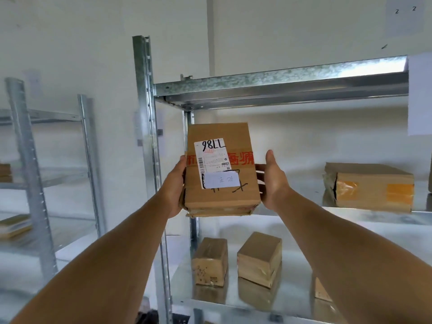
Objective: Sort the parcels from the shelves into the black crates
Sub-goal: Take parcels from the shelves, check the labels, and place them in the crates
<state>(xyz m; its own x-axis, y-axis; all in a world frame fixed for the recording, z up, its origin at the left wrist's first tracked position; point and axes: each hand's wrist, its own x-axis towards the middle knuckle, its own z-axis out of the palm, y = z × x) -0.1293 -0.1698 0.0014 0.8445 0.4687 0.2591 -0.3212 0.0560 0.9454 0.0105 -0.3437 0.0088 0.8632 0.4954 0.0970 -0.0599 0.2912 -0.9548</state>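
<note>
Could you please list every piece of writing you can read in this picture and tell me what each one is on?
"98LL", handwritten, likely upside down: shipping label on the held parcel.
"2 2": paper sheet on the wall.
Red characters on the tape: inverted, unreadable to me.
White slip, small print and marker strokes on the parcel: illegible.

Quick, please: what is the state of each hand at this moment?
Left hand: grips the left side of the box.
Right hand: holds the box's right side, fingers mostly hidden behind it.
</note>
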